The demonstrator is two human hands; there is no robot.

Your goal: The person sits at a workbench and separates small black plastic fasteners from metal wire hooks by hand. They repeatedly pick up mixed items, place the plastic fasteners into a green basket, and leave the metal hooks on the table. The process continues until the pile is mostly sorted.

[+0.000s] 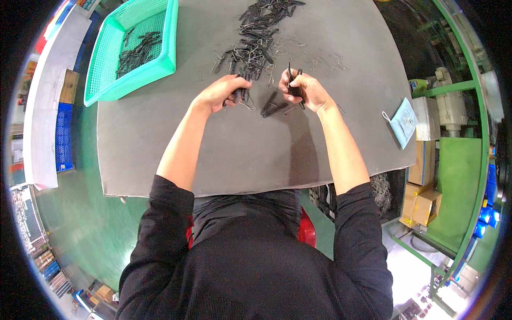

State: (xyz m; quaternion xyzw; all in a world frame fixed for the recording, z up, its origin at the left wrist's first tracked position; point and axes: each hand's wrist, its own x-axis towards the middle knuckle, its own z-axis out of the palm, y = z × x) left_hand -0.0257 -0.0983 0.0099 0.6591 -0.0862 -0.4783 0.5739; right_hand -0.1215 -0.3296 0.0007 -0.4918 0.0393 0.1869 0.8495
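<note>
My right hand (pixel 308 90) is closed around a black clip-like piece (pixel 292 80), held upright just above the grey table (pixel 224 149). My left hand (pixel 221 92) rests on the table with fingers curled over a few black pieces (pixel 240 97) at the near end of a big pile of black pieces and bent wire springs (pixel 256 40). A small group of black pieces (pixel 273 106) lies between my two hands.
A green mesh basket (pixel 106 80) holding several black pieces stands at the table's far left. A light blue face mask (pixel 404 121) lies at the right edge. Cardboard boxes (pixel 421 205) and a green frame (pixel 458 85) are on the right, shelves on the left.
</note>
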